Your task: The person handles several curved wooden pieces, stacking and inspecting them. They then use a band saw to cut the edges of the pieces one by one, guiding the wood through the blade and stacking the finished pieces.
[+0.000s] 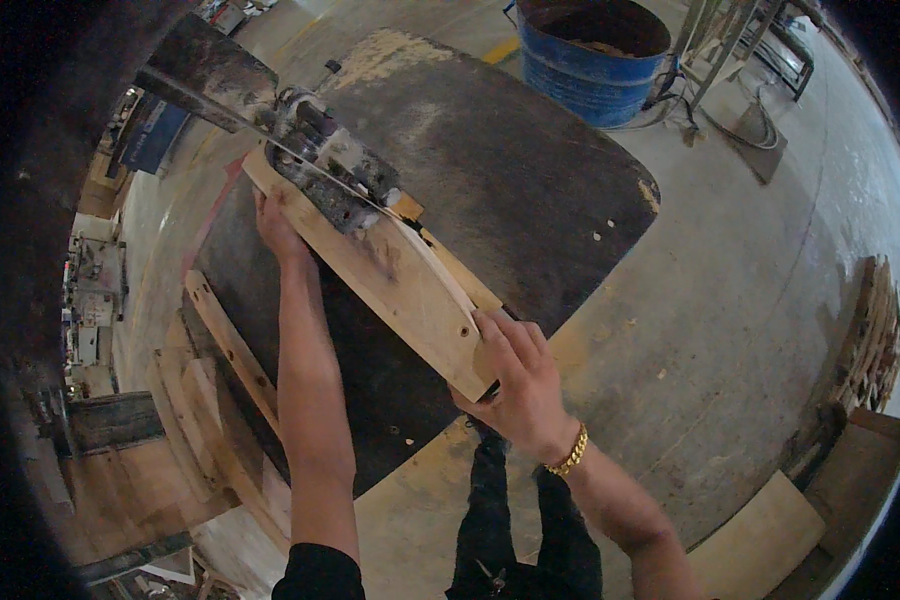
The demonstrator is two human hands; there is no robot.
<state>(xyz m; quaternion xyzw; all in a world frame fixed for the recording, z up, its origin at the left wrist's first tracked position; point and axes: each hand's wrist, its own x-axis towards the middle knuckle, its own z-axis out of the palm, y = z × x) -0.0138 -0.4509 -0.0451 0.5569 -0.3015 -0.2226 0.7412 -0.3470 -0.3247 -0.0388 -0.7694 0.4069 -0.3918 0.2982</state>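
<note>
A long pale wooden board [380, 270] with a small hole near its close end lies slantwise on the dark table of what looks like a band saw. My left hand [280, 228] grips the board's left edge near its far end. At the near right end, my right hand [518, 375] is closed round the corner, thumb below and fingers on top. The thin saw blade [315, 168] runs down past the metal guide block [340, 165] to the board's right side. Beside that curved edge is a narrow wooden strip [465, 280]. The guide hides the spot where blade and wood meet.
The saw table [510, 165] has a rounded corner and sawdust. A blue drum [595, 70] stands beyond it, near a metal frame and cables. Left are a holed wooden strip [232, 345] and stacked boards [205, 420]; right, a wood pile [865, 340] and a panel [760, 540].
</note>
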